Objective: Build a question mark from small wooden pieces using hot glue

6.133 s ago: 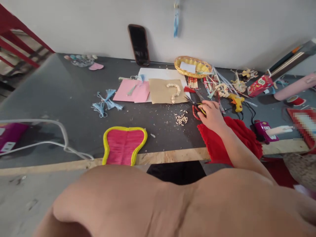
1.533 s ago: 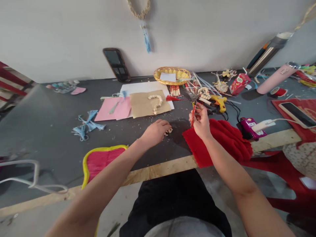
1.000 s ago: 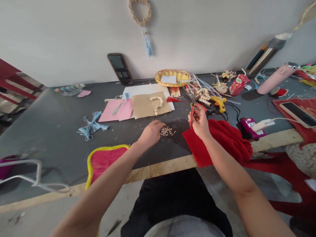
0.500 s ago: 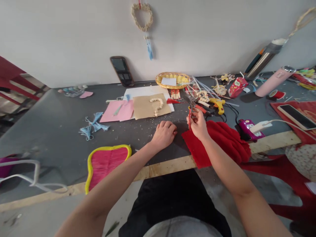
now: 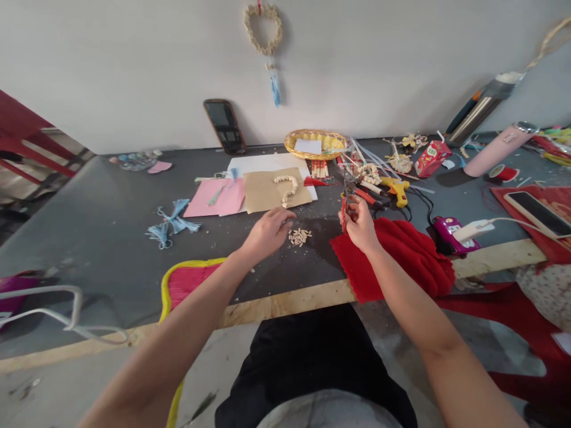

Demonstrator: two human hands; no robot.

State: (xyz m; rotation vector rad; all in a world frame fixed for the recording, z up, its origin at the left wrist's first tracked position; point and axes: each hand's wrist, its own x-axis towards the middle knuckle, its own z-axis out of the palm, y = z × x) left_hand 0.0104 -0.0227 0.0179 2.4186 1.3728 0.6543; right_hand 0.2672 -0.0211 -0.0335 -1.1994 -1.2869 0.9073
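Observation:
My left hand [image 5: 269, 233] hovers over the grey table with loosely bent, parted fingers and nothing visible in them. Just right of its fingertips lies a small pile of short cut wooden pieces [image 5: 300, 238]. What look like red-handled pliers [image 5: 343, 213] are gripped in my right hand [image 5: 361, 226], their metal jaws pointing away from me; the exact kind is hard to make out. Beneath that wrist spreads a red cloth [image 5: 397, 255]. Beyond my left hand, a curved row of glued wooden bits [image 5: 289, 190] rests on brown paper [image 5: 259, 193].
A yellow glue gun [image 5: 396, 189], a wicker basket [image 5: 292, 150] and a juice box [image 5: 432, 157] stand behind my right hand. Blue tassels [image 5: 176, 223] and pink paper [image 5: 209, 202] lie left. A pink bottle [image 5: 499, 148] and a purple power block [image 5: 457, 235] are at right.
My left hand has lifted and moved left, uncovering the pile of wooden pieces. My right hand keeps its hold on the pliers and has barely moved. The view has shifted slightly.

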